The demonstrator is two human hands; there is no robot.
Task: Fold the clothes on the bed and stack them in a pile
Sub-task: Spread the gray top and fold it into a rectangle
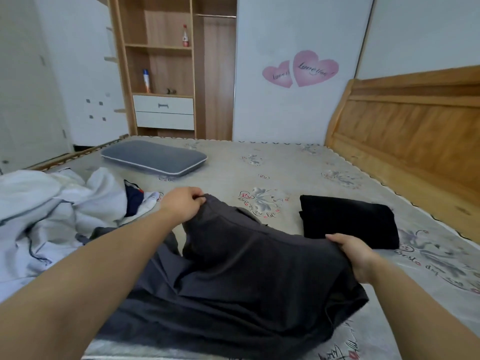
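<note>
Dark grey garment on bed | left hand pinching its far edge | right hand gripping its edge nearest folded black garment | wardrobe shelves: two bottles

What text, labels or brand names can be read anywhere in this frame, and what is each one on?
"Love You": larger pink heart sticker on the wall.
"Love...": smaller pink heart sticker, its end hidden behind the larger heart.
Cursive script printed on the mattress cover: too distorted to read.
Red-capped bottle on the upper shelf: label too small to read.
White bottle on the lower shelf: label too blurred to read.
</note>
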